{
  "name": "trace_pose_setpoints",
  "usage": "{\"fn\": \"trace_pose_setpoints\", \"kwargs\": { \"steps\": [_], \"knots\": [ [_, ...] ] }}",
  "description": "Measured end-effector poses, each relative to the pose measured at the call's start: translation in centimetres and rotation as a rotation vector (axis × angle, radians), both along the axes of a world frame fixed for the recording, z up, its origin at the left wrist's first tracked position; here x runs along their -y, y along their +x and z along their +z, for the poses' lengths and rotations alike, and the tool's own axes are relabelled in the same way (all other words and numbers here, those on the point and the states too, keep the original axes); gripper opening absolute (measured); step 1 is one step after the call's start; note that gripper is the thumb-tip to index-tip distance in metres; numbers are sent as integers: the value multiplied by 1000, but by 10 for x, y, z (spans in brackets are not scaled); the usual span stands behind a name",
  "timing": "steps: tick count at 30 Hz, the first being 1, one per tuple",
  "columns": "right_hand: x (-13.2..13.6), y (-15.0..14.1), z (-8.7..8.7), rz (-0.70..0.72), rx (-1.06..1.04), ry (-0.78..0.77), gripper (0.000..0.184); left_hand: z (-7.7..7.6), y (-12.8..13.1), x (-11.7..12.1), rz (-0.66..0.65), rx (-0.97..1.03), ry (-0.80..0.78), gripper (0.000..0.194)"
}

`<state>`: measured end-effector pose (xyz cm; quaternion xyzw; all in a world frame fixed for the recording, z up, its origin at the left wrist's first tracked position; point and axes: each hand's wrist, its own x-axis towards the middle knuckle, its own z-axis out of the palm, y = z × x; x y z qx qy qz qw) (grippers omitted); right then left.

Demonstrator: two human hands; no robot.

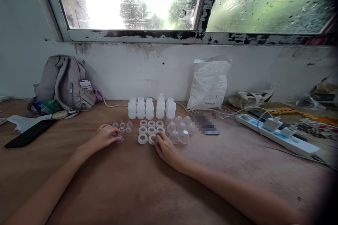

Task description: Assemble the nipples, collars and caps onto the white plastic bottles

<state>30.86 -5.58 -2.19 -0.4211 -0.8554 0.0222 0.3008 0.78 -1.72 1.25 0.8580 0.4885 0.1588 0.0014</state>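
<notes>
On the brown table stands a row of small white bottles (149, 108). In front of them lie several clear teats (122, 125), white screw rings (151, 130) and clear caps (179, 129). My left hand (104, 137) rests by the teats, its fingers curled on one at the front. My right hand (165, 146) lies on the table with its fingertips on the front ring (152, 140) of the ring group.
A grey backpack (63, 82) leans on the wall at the left, with a black phone (29, 134) in front of it. A white plastic bag (210, 82) stands at the back. A power strip (280, 134) with cables lies to the right.
</notes>
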Motion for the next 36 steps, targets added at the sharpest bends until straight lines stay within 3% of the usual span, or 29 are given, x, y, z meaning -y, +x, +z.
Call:
{"fn": "trace_pose_setpoints", "kwargs": {
  "steps": [6, 11, 16, 18, 21, 25, 31, 36],
  "knots": [
    [7, -1, 8, 15, -89, 27, 18, -3, -2, -3, -30, 4, -30, 29],
    [-7, 2, 54, -41, -124, 133, 17, -4, -1, -1, -15, 3, -17, 31],
    [-78, 17, 119, -324, -108, 156, 21, 1, 3, 4, -23, 29, 169, 33],
    [-113, 24, 138, -434, -121, 34, 24, 5, 7, 7, -54, 52, 267, 29],
    [-156, 30, 157, -451, -119, -93, 22, 11, 15, 14, -106, 68, 347, 25],
    [-192, 29, 165, -467, -110, -221, 21, 12, 27, 23, -169, 55, 383, 23],
    [-217, 20, 155, -443, -29, -459, 23, 6, 47, 36, -305, 107, 416, 21],
    [-222, 23, 147, -451, -45, -443, 24, 2, 59, 45, -397, 112, 386, 25]
  ]
}}
